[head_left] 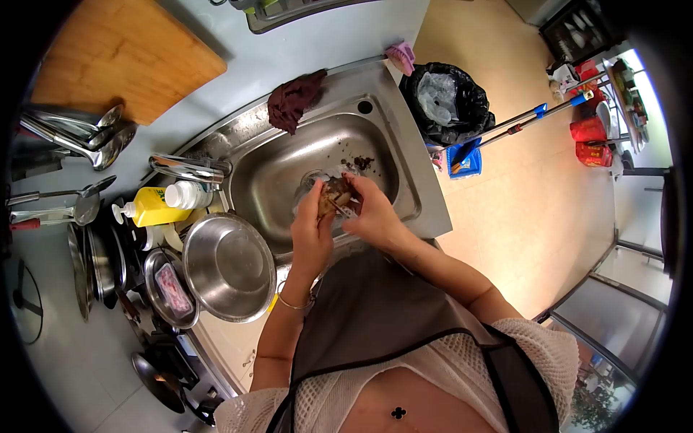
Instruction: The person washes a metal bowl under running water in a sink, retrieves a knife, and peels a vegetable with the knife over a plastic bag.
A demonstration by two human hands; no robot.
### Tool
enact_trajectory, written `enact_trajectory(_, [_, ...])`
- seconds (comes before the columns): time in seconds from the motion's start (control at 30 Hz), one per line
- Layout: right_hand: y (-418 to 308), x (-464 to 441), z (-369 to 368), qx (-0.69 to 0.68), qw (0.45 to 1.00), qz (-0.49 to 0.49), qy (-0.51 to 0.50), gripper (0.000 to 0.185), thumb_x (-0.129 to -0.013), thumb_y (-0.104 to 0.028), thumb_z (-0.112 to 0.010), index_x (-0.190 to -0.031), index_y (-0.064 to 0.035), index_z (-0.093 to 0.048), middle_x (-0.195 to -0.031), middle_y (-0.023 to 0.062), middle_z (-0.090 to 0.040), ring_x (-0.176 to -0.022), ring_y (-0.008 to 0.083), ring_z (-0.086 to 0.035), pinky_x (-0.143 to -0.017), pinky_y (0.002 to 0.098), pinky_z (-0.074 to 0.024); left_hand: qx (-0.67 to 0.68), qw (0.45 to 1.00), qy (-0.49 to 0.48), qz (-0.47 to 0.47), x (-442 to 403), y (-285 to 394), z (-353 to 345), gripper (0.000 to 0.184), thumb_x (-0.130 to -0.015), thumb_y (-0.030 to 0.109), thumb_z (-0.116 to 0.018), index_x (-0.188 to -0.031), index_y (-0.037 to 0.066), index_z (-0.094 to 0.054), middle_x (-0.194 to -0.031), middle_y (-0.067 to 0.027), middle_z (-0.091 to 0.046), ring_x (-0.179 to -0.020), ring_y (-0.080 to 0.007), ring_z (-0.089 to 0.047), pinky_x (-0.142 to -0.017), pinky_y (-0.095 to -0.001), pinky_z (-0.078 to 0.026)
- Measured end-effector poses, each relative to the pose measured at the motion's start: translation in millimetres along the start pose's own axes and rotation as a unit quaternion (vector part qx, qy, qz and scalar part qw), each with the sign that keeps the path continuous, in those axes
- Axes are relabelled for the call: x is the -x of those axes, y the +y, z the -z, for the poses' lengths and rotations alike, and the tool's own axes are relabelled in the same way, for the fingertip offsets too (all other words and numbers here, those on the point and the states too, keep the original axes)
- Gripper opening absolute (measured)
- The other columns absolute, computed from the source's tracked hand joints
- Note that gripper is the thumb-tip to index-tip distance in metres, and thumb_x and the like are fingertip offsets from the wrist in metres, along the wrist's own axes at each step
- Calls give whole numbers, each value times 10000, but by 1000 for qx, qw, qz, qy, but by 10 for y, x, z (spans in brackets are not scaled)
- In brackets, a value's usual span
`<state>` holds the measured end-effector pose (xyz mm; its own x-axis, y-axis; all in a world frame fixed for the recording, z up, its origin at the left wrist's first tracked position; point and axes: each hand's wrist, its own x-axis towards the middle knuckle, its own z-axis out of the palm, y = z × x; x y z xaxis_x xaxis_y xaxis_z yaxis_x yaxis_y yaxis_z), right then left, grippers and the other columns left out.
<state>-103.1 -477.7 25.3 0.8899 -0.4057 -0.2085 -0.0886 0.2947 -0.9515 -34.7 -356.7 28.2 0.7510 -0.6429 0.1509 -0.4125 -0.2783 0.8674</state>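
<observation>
Over the sink (pixel 267 195), my left hand (pixel 310 224) and my right hand (pixel 374 213) are closed on a brown, lumpy, earthy-looking thing (pixel 334 195). My left fingers grip its left side, and my right fingers and thumb press on its right side. Its exact kind cannot be made out. Clear plastic (pixel 303 189), perhaps a bag, shows behind and below my hands in the basin. Dark crumbs (pixel 363 162) lie on the basin floor just beyond my right fingers, near the drain end.
A steel bowl (pixel 227 267), a smaller bowl with a wrapped pink pack (pixel 173 289) and a yellow pump bottle (pixel 153 207) stand left of the sink. A dark red cloth (pixel 294 101) hangs over the back rim. A black-lined bin (pixel 469 105) stands on the right.
</observation>
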Motion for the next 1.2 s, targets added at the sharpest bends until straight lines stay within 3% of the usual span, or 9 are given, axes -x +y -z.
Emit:
enact_trajectory(0.1, [0,-52,88,47,998,37,27,599,-574,116,-506,-1167,93,-431,-1058,99,-531,-981,150,-501,-862,246,-408,-12,1000,-11,-16,32,-3,16,402,-839,33,-484,-1230,-12,-401,-1158,-158,-497,-1013,-216,-520,-869,-296,-406])
enact_trajectory(0.23, [-156,-138,269,-26,984,-166,-55,570,-547,138,-451,-1114,91,-496,-1021,99,-556,-930,141,-524,-805,225,-438,74,997,3,11,61,-30,7,436,-792,10,-514,-1215,-3,-410,-1146,-181,-499,-1022,-304,-516,-863,-343,-401])
enact_trajectory(0.3, [-114,-96,188,-80,994,-75,-27,503,-590,71,-542,-1092,86,-506,-926,83,-560,-775,106,-528,-650,207,-428,51,999,11,6,58,-18,-14,442,-790,10,-518,-1217,-2,-407,-1148,-182,-495,-1029,-300,-512,-867,-340,-398])
enact_trajectory(0.43, [311,-46,2,53,992,87,77,548,-590,43,-565,-1128,88,-472,-982,109,-523,-855,127,-519,-718,220,-430,12,1000,12,4,24,20,-55,455,-785,0,-520,-1223,-3,-399,-1149,-177,-493,-1038,-283,-507,-877,-336,-395])
enact_trajectory(0.63, [-126,-136,295,-53,990,-119,-52,605,-579,142,-511,-1176,91,-426,-1146,114,-496,-1038,166,-492,-864,241,-402,153,986,8,71,89,-96,-67,447,-796,5,-521,-1225,-2,-397,-1114,-162,-527,-982,-236,-547,-831,-309,-427])
enact_trajectory(0.87, [-52,26,-73,106,988,62,94,563,-569,147,-493,-1129,91,-481,-1102,115,-522,-1057,173,-483,-903,241,-364,147,987,37,57,86,-88,-185,417,-824,17,-494,-1227,-15,-391,-1098,-142,-533,-959,-173,-548,-813,-274,-438])
enact_trajectory(1.0, [-91,-126,219,-75,997,-15,-26,546,-567,122,-513,-1111,87,-491,-1001,102,-540,-929,164,-530,-765,206,-415,310,942,21,127,92,7,-103,409,-829,14,-489,-1225,-24,-390,-1106,-151,-530,-958,-177,-550,-816,-276,-438])
enact_trajectory(1.17, [-57,-44,90,-61,996,-63,-27,534,-569,104,-521,-1102,91,-493,-1031,130,-531,-920,184,-536,-754,229,-430,155,985,22,71,103,-11,-120,448,-810,-71,-447,-1247,-43,-346,-1142,-141,-488,-978,-189,-533,-845,-285,-442])
enact_trajectory(1.2, [29,-29,-40,41,997,51,44,528,-578,89,-536,-1103,91,-490,-1043,147,-519,-916,198,-538,-745,245,-440,156,985,22,70,108,-25,-150,448,-810,-71,-447,-1247,-43,-346,-1142,-141,-488,-978,-189,-533,-845,-285,-442])
